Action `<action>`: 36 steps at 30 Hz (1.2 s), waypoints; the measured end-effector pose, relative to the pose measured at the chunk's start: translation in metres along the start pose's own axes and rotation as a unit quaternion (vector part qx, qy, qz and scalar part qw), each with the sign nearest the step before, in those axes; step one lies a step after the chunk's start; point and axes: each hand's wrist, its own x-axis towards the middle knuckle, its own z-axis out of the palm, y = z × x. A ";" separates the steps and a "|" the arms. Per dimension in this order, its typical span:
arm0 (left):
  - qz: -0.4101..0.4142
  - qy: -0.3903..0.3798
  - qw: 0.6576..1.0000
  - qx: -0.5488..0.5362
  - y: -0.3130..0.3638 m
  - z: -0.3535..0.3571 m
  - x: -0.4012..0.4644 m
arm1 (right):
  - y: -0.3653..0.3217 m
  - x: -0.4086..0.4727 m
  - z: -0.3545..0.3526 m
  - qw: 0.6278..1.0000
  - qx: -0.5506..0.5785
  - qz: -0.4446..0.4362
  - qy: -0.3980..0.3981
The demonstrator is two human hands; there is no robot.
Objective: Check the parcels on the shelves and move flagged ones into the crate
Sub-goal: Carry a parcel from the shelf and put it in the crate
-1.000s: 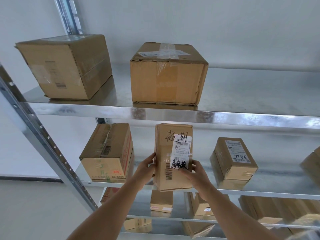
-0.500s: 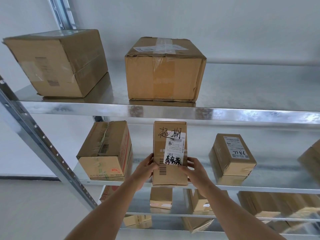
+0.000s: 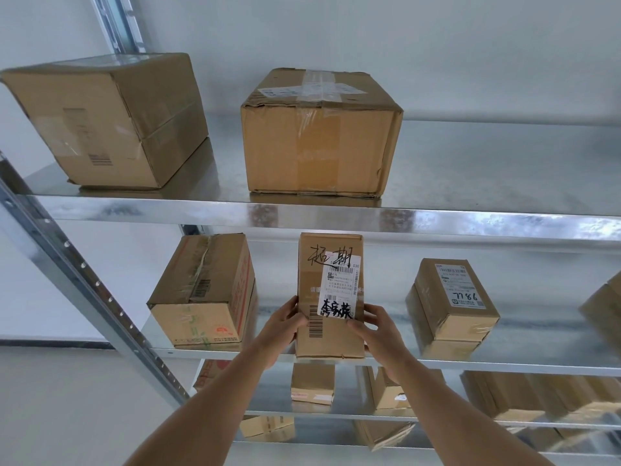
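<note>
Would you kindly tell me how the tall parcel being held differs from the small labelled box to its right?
The tall brown cardboard parcel stands upright, gripped by both hands; the small brown cardboard box rests untouched and turned at an angle. The parcel has black marker writing above its label; the box's handwriting is on its label. Both are on the middle shelf.

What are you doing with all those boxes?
A person is checking parcels on a metal shelf rack. Both hands, the left hand and the right hand, hold a tall cardboard parcel upright at the front of the middle shelf, its label and black handwriting facing the camera. Other boxes sit beside it, above and below. No crate is in view.
</note>
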 end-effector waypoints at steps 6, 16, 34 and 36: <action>0.012 0.013 1.000 -0.010 -0.001 0.000 0.003 | -0.003 0.004 0.004 1.000 -0.007 -0.004 0.012; 0.007 0.059 0.998 0.008 -0.006 0.013 0.030 | -0.008 0.025 0.025 0.998 -0.057 0.039 -0.007; -0.089 0.058 0.993 -0.055 -0.008 0.009 0.049 | -0.013 0.038 0.028 0.994 -0.075 0.079 0.013; -0.088 0.058 0.993 -0.049 -0.009 0.009 0.050 | -0.013 0.038 0.027 0.994 -0.074 0.080 0.011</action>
